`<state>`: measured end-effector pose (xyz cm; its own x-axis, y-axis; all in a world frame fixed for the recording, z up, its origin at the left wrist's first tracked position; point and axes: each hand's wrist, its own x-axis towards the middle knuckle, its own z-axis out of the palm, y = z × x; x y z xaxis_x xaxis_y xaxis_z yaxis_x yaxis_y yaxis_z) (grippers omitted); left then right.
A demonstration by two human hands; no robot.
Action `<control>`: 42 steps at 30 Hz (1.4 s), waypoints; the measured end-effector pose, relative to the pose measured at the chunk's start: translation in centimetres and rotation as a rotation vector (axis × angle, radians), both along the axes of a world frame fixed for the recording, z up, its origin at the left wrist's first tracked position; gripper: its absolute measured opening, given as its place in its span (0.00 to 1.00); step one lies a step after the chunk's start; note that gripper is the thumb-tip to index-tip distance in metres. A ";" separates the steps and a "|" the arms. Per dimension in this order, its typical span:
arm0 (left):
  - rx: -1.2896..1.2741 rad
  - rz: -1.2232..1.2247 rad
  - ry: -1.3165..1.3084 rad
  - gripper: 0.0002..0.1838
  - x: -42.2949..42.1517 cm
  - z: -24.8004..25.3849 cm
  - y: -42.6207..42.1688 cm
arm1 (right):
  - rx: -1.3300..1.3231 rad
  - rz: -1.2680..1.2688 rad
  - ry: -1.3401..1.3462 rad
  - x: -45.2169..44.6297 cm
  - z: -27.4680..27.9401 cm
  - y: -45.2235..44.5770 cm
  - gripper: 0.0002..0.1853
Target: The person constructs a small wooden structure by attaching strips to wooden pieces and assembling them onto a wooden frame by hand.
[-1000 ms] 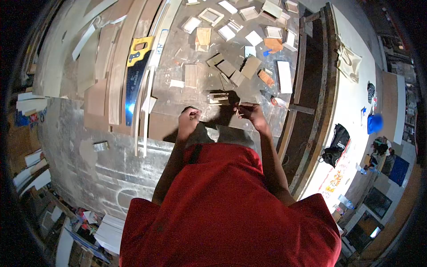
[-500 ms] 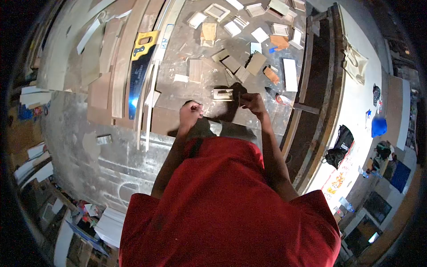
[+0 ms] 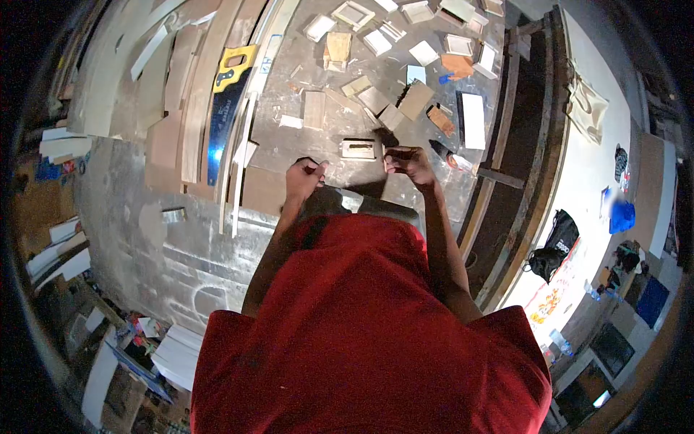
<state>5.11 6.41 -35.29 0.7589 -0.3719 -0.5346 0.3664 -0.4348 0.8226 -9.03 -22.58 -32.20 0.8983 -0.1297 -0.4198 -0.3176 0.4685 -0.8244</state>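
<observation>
A small wooden frame [image 3: 358, 149] with a dark slot in its middle lies flat on the table in front of me. My left hand [image 3: 306, 176] is just left of it and nearer to me, fingers curled together; whatever they may hold is hidden. On the other side, my right hand [image 3: 410, 166] has thumb and fingers pinched, with a pale sliver at the tips too small to name. Neither hand touches the frame. Beyond it lie thin wooden pieces [image 3: 374, 100] and a light board [image 3: 314, 110].
A yellow-handled handsaw [image 3: 229, 108] rests on long wooden strips to the left. Several small box frames [image 3: 353, 16] are scattered at the back. A white block [image 3: 472, 121] and a tube-like item [image 3: 457, 160] lie at the right. A black drawstring bag [image 3: 557, 246] is on the pale surface beyond.
My right hand has turned slightly, bringing its pinched fingertips into the light. The left hand has shifted slightly left. The small frame stays on the table, now more brightly lit.
</observation>
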 end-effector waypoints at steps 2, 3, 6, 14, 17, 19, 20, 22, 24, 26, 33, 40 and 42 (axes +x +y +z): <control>0.024 0.011 -0.018 0.15 -0.2 0.7 -0.5 | -0.012 -0.057 0.052 0.3 2.0 0.1 0.12; 0.044 0.016 -0.034 0.16 -0.2 1.2 -0.7 | -0.008 -0.054 0.051 0.4 2.8 0.1 0.12; 0.079 -0.006 -0.117 0.18 -0.5 2.6 -1.3 | 0.025 -0.010 0.029 0.6 6.0 0.0 0.12; 0.223 -0.005 -0.228 0.19 -0.8 1.1 -1.6 | 0.104 0.019 -0.133 0.2 11.7 -0.3 0.11; 0.295 -0.011 -0.265 0.20 -1.0 2.1 -2.1 | 0.109 0.060 -0.158 0.2 12.1 -0.7 0.13; 0.306 0.012 -0.245 0.20 -1.2 1.9 -2.2 | 0.039 0.121 -0.118 0.1 11.0 -1.3 0.10; 0.335 0.007 -0.269 0.21 -1.3 1.4 -2.1 | 0.038 0.124 -0.121 0.0 9.8 -1.5 0.10; 0.407 -0.030 -0.336 0.21 -1.5 1.6 -2.1 | -0.205 0.217 -0.025 -0.9 5.4 -1.7 0.12; 0.487 -0.071 -0.380 0.21 -1.2 3.4 -2.4 | -0.562 0.262 -0.013 -2.0 1.8 -1.7 0.12; 0.466 -0.062 -0.360 0.21 -1.1 1.5 -1.7 | -0.961 0.257 -0.035 -3.4 -2.1 -1.7 0.14; 0.322 -0.067 -0.225 0.20 -0.4 2.9 -1.7 | -1.227 -0.094 -0.038 -1.1 -2.9 0.1 0.10; 0.071 0.017 0.019 0.18 0.6 0.1 -0.3 | -1.429 0.082 0.019 9.3 0.4 0.5 0.10; 0.049 -0.002 0.026 0.18 0.6 0.2 0.1 | -1.591 0.245 0.123 10.8 -0.7 0.9 0.12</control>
<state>5.74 6.54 -35.08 0.7437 -0.3462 -0.5718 0.3864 -0.4755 0.7904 1.82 -21.69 -32.88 0.9346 -0.3479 -0.0741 -0.3500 -0.8626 -0.3653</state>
